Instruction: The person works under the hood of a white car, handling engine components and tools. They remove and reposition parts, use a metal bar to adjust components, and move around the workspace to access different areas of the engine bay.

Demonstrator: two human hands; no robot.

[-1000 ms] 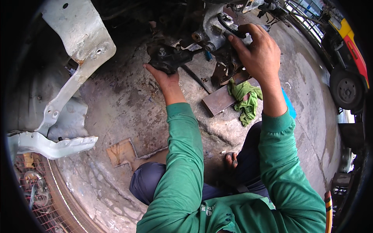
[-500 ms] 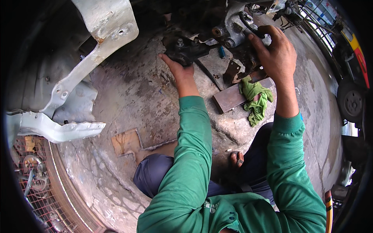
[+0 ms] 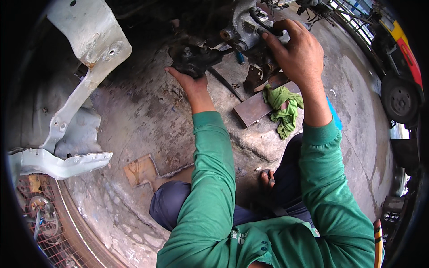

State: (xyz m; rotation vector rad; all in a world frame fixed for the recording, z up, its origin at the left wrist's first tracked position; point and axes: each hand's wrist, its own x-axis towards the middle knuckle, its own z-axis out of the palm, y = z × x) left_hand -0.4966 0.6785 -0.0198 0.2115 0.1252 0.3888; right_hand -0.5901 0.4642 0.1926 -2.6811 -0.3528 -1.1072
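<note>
My left hand (image 3: 191, 89) supports a black suspension arm (image 3: 192, 60) from below, palm up against its underside. Its thumb sticks out to the left, and the other fingers are mostly hidden behind the part. A bolt stands up from the arm's top, and its right end reaches toward a grey metal knuckle (image 3: 245, 21). My right hand (image 3: 300, 56) is closed around a curved black hose (image 3: 261, 20) at the knuckle's right side, thumb and fingers bent around its lower end. The fingertips are partly out of sight.
Below the parts, a green rag (image 3: 284, 105) drapes over a flat grey-brown box (image 3: 254, 109); a dark bar (image 3: 225, 84) lies beside it. Bare silvery bodywork (image 3: 89, 58) juts in at left. A red wire-mesh crate (image 3: 53, 214) stands lower left, a vehicle wheel (image 3: 399, 100) far right.
The whole view has shifted, so the parts and both hands appear further left. Both hands keep their hold, and a bit of blue now shows beside my right wrist.
</note>
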